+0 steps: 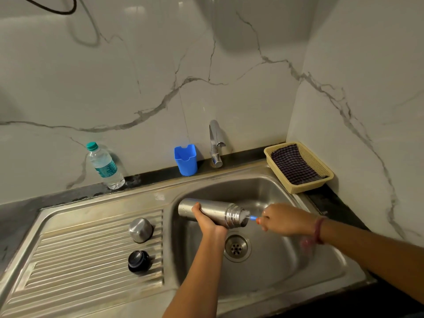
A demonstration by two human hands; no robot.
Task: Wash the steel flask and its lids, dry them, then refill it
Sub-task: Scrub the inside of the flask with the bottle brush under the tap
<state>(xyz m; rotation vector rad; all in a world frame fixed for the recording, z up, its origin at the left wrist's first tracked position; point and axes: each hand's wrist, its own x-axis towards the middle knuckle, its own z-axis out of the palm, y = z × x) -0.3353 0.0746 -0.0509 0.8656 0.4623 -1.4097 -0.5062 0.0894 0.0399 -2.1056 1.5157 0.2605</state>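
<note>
No text can be read anywhere; printing is seen on the teal label of the water bottle [105, 165], but it is blurred.

Home kitchen: steel sink [263, 187], tap [215, 143].

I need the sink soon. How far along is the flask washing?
Early stage. Done: both lids are off, the domed steel cap and the dark round inner stopper resting on the ribbed drainboard. In hand: the left hand grips the steel flask sideways over the basin while the right hand works a blue-handled brush in its mouth. Left: the lids, drying with the checked cloth, and refilling.
</note>
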